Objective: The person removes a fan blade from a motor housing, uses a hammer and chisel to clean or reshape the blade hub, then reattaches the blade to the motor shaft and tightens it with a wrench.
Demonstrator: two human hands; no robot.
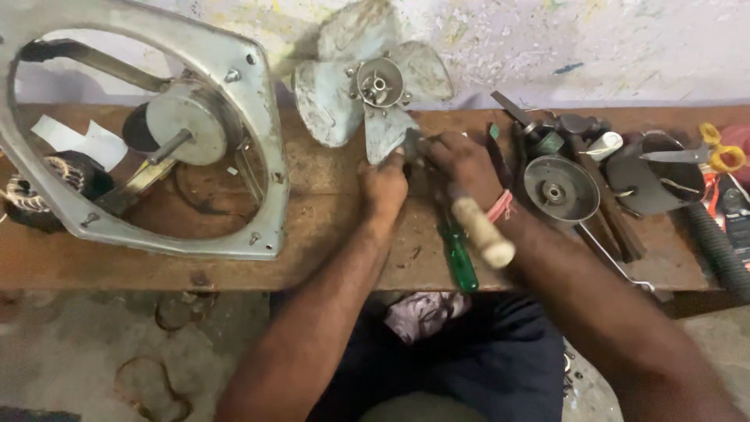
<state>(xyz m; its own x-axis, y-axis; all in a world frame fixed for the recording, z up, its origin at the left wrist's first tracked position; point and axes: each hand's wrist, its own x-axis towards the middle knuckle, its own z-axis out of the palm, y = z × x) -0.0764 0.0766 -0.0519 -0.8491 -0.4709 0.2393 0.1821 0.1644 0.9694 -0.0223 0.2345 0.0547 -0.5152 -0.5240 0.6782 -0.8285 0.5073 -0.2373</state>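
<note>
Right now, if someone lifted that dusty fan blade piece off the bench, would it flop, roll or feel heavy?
The fan blade looks like thin painted metal riveted to a hub, so probably stiff and fairly light. Its curved, uneven blades would likely rock or tip rather than roll. The left hand steadies one blade while the right hand grips a wooden-handled tool, which hints it shifts easily.

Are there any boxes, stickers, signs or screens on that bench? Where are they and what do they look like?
No boxes, signs or screens show.
White paper pieces: far left of the bench, seen through the fan frame; flat, torn-looking, blank as far as can be seen.
Red and dark packet-like thing: far right edge, by the yellow-handled scissors; too cut off to tell what it is.
</note>
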